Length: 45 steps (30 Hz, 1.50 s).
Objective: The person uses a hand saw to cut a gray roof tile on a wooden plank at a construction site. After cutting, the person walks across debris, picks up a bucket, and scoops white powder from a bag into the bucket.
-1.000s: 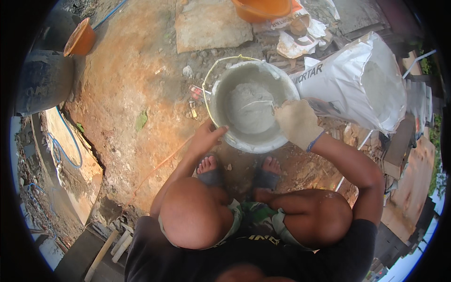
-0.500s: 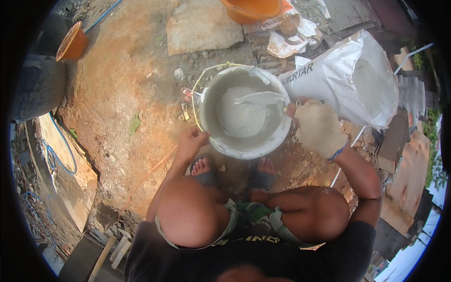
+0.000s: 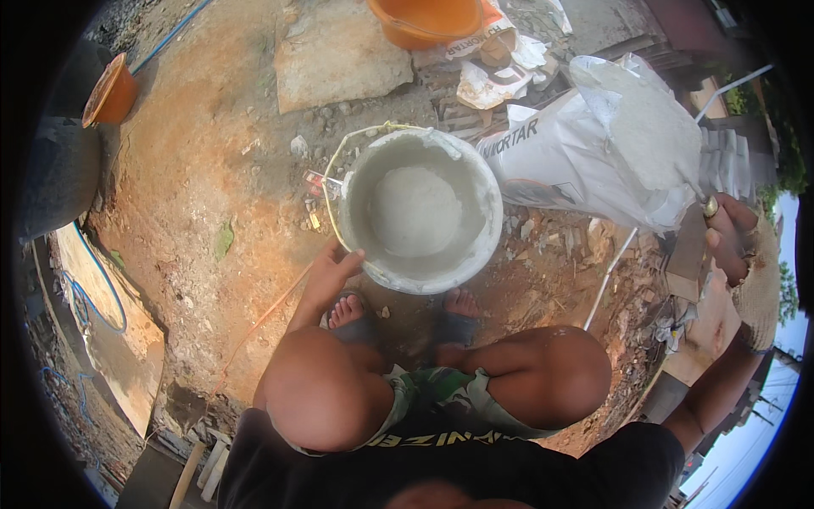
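A bucket (image 3: 490,199) stands in front of my feet, its inside coated with grey mortar and wet mix in the bottom. My left hand (image 3: 329,270) pinches the bucket's near-left rim, beside the yellow wire handle (image 3: 329,191). Off to the right, my right hand (image 3: 736,246), in a worn tan glove with bare fingertips, grips the handle of a trowel (image 3: 649,127). Its broad blade, covered in pale grey mortar, lies over the mouth of a white mortar bag (image 3: 543,157). The blade hides much of what is inside the bag.
An orange basin (image 3: 424,24) and torn bag paper (image 3: 500,72) are beyond the bucket. Another orange basin (image 3: 110,92) and dark drums (image 3: 59,174) stand at the left. A flat stone slab (image 3: 339,64), stacked grey tiles (image 3: 725,165) and a white pipe (image 3: 610,280) lie around.
My right hand has carried the trowel from inside the bucket rightward to the bag's mouth. My left hand has stayed at the bucket rim. The whole view has shifted slightly.
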Tool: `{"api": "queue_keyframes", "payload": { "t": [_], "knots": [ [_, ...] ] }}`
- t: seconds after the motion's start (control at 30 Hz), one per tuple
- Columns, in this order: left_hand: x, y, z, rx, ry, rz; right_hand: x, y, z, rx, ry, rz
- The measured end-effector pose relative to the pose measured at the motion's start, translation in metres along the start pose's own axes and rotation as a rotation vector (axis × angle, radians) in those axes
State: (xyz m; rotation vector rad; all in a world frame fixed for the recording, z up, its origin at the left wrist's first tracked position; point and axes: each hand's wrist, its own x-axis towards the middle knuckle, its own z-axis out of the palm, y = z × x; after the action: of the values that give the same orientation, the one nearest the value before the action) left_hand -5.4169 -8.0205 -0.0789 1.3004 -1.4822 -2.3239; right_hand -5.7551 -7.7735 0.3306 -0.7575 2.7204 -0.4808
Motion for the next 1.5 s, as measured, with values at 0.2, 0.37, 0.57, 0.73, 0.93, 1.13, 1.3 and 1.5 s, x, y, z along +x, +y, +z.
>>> {"api": "queue_keyframes", "payload": {
  "t": [0.2,0.37,0.57,0.73,0.93,1.13,1.3,1.5],
  "knots": [
    [0.003,-0.016,-0.026,-0.116,0.007,0.095,0.015,0.040,-0.053,-0.246,0.206,0.016],
    [0.005,-0.021,-0.024,-0.110,0.123,0.018,0.068,0.068,-0.019,-1.175,0.133,-0.174],
    [-0.011,-0.026,-0.032,-0.092,0.197,-0.028,0.123,0.087,0.037,-1.035,0.185,-0.245],
    [-0.015,-0.046,-0.044,-0.042,0.165,0.004,0.135,0.095,0.055,-0.999,0.038,-0.179],
    [-0.011,-0.046,-0.038,-0.051,0.159,-0.010,0.138,0.101,0.066,-0.793,-0.217,-0.202],
    [-0.007,-0.040,-0.042,0.005,0.081,0.058,0.154,0.116,0.075,-0.868,-0.167,-0.389],
    [-0.009,-0.039,-0.046,0.050,0.208,-0.024,0.172,0.133,0.080,-0.760,-0.345,-0.176],
    [-0.002,-0.045,-0.041,0.046,0.145,0.004,0.171,0.133,0.061,-0.949,-0.254,-0.921]
  ]
}}
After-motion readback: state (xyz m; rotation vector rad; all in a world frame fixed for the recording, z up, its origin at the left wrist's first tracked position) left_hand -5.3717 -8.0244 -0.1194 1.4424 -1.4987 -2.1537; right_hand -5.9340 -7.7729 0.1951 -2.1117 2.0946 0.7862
